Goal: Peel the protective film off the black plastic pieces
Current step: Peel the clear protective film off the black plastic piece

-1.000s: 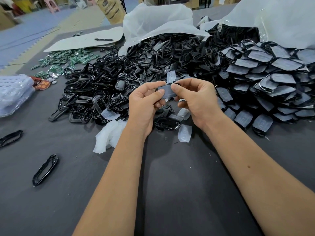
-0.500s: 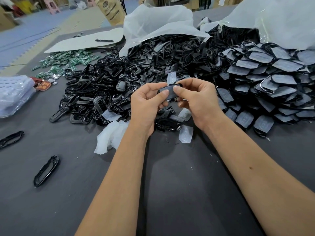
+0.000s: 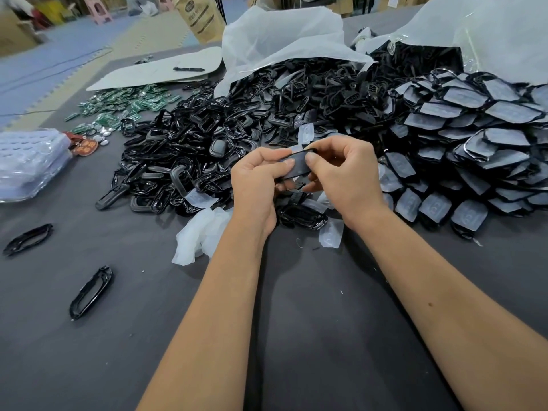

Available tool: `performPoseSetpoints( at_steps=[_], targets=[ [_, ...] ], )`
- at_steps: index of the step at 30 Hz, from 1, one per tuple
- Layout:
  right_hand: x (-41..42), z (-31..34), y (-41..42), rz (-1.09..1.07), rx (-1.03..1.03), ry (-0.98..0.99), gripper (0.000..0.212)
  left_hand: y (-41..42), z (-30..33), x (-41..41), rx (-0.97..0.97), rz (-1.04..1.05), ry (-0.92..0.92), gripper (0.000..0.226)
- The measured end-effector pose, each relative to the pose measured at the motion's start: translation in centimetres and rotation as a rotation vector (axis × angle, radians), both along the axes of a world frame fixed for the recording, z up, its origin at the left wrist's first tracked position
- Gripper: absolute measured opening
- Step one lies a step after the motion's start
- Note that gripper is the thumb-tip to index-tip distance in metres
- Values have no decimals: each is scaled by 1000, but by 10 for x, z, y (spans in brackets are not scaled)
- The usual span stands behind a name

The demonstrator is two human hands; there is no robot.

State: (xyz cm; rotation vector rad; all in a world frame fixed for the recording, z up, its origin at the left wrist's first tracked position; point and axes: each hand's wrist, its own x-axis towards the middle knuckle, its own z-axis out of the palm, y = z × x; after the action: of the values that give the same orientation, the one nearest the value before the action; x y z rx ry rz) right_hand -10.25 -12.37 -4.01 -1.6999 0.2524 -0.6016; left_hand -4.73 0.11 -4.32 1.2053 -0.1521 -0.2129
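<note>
A black piece (image 3: 296, 166) is held up between both hands, above the near edge of the parts spread over the grey table (image 3: 311, 336). Its long axis runs roughly left to right, with the right end tipped a little higher and away; its broad face, dulled by a greyish film (image 3: 299, 170), turns toward the camera. The left hand (image 3: 255, 185) grips the left end, thumb on the face and fingers curled behind. The right hand (image 3: 347, 176) pinches the upper right end, thumb tip pressed on the face near the top edge; whether the film has lifted there cannot be told.

Just below the hands lie peeled films (image 3: 330, 234) and a crumpled white sheet (image 3: 198, 232). Behind and to the left sprawls a pile of glossy frames (image 3: 184, 149); to the right a stacked pile of filmed pieces (image 3: 474, 137), faces up.

Two open plastic bags lie on their sides at the back. The left bag (image 3: 281, 40) spills black parts (image 3: 326, 84) onto the table. The right bag (image 3: 489, 34) has dark parts showing at its mouth, above the filmed pile.

Far left are green boards (image 3: 124, 105), a clear tray stack (image 3: 29, 161), a pale board (image 3: 154, 69) with a pen (image 3: 189, 69) on it, and two loose frames (image 3: 90, 292) well apart from the pile.
</note>
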Motion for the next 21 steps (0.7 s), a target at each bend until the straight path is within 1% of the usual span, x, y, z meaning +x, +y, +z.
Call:
performPoseSetpoints(
  at_steps=[2, 5, 7, 8, 10, 12, 13, 15, 17, 19, 21],
  targets=[
    [0, 0, 0, 11, 31, 6, 6, 1, -2, 0, 9, -36, -44, 20],
    [-1, 3, -4, -6, 93, 36, 4, 0, -4, 1, 92, -49, -159, 18],
    [0, 5, -7, -13, 115, 55, 8, -1, -3, 1, 132, -51, -194, 19],
    [0, 5, -8, -23, 80, 56, 11, 0, -3, 1, 139, -54, -193, 19],
    [-2, 5, -8, -62, -140, 28, 15, 2, -3, 2, 126, -56, -159, 21],
    [-5, 6, -6, -108, -413, -43, 13, 4, -2, 4, 87, -59, -98, 23],
    [-7, 6, -4, -112, -510, -86, 14, 5, -2, 4, 62, -57, -62, 23],
    [-7, 6, -2, -69, -605, -159, 20, 5, -1, 5, 6, -57, 6, 22],
    [-5, 5, -4, 7, -630, -198, 22, 6, 2, 6, -58, -54, 88, 19],
    [-4, 3, -6, 103, -677, -179, 29, 8, 6, 8, -162, -50, 180, 16],
    [-2, 2, -7, 144, -765, -170, 37, 12, 8, 8, -259, -75, 239, 15]
  ],
)
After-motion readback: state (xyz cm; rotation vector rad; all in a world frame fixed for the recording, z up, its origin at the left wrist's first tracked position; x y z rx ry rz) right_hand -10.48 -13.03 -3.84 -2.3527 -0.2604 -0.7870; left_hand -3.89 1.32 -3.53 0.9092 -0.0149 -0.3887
